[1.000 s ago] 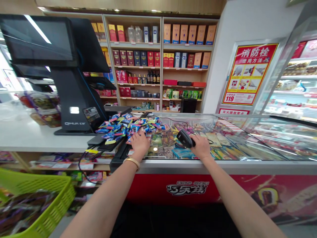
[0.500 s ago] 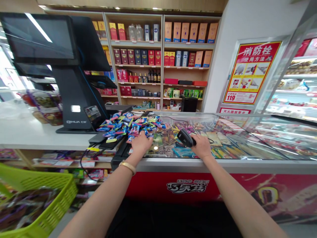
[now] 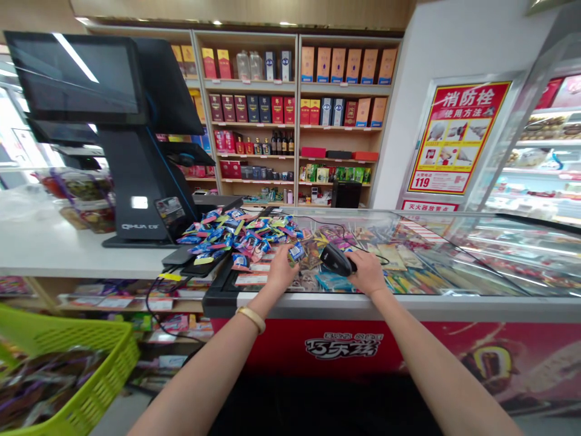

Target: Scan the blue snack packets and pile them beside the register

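Between the fingers of my left hand (image 3: 282, 270) is a small blue packet (image 3: 296, 252), held above the glass freezer top (image 3: 313, 297). My right hand (image 3: 367, 271) is wrapped round the handle of a black barcode scanner (image 3: 336, 259), whose head points left toward the packet. A short gap separates the scanner from the packet. To the left of my left hand lies a pile of blue and pink wrapped packets (image 3: 222, 233), spread over the counter's end and the freezer's left edge. One packet (image 3: 240, 261) sits at the pile's near right side.
A black register (image 3: 145, 181) with screens stands on the white counter (image 3: 27, 248) at left, beside jars (image 3: 86, 194). A green basket (image 3: 104, 363) with dark bags is at lower left. The scanner's cable (image 3: 327, 223) crosses the glass. Shelves of boxes (image 3: 297, 91) stand behind.
My left hand has moved right, away from the pile, and now holds a blue packet near the scanner. The scanner in my right hand has shifted slightly left.
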`<state>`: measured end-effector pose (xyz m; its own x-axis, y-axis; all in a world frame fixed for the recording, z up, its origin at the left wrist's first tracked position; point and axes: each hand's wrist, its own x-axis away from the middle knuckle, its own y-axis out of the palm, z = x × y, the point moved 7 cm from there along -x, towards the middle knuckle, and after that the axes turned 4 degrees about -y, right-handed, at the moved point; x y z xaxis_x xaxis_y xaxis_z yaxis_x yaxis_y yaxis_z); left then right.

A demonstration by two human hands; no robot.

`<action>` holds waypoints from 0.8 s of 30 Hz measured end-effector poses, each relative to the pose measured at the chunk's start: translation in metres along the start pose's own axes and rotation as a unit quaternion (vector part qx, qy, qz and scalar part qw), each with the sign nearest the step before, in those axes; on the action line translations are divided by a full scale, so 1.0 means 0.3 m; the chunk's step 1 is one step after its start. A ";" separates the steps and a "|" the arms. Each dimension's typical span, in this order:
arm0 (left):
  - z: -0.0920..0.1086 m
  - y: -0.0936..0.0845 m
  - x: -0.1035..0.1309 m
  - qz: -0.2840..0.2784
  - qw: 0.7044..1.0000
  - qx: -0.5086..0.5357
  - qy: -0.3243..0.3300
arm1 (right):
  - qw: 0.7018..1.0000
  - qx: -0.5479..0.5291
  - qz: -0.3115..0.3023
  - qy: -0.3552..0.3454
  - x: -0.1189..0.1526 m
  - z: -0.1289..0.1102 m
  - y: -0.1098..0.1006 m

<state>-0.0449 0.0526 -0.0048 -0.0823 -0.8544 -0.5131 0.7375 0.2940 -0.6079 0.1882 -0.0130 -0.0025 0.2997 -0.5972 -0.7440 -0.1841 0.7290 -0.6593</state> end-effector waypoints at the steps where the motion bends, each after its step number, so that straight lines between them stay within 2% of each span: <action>1: 0.019 0.012 0.004 -0.005 1.000 -0.001 0.019 | 1.000 -0.001 -0.004 -0.008 -0.001 -0.005 0.002; 6: 0.097 0.077 0.026 -0.067 0.991 -0.053 0.102 | 0.999 -0.008 -0.027 -0.040 -0.004 -0.024 0.013; 11: 0.106 0.100 0.036 -0.102 0.985 -0.086 0.107 | 0.998 -0.012 -0.040 -0.052 -0.007 -0.030 0.024; 24: 0.101 0.082 0.037 -0.078 0.990 -0.068 0.096 | 0.998 -0.021 -0.031 -0.058 -0.010 -0.035 0.017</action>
<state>-0.0073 0.0374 -0.0073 -0.3239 -0.8007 -0.5039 0.6104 0.2301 -0.7579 0.1765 -0.0111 -0.0048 0.4182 -0.5957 -0.6857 -0.2008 0.6756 -0.7094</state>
